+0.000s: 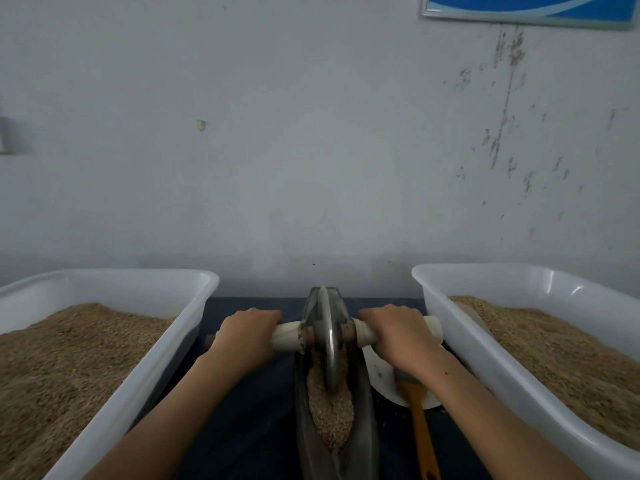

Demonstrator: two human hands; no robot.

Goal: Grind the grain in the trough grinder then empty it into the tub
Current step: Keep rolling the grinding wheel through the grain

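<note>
The trough grinder [334, 403] sits at 6 o'clock, grain [330, 410] still coarse inside. Left hand [247, 336] and right hand [398, 336] each clench an axle handle of the wheel [329, 341]. Grinding underway; next, likely more rolling. Tubs [145, 386] at 9 and 3.

White tubs [446, 306], tan grain [330, 410], grey trough [363, 438], seemingly navy cloth [256, 410]

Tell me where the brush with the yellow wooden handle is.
Head view, lower right: the yellow-handled brush lies beside the metal trough grinder, its head on a white plate.
</note>
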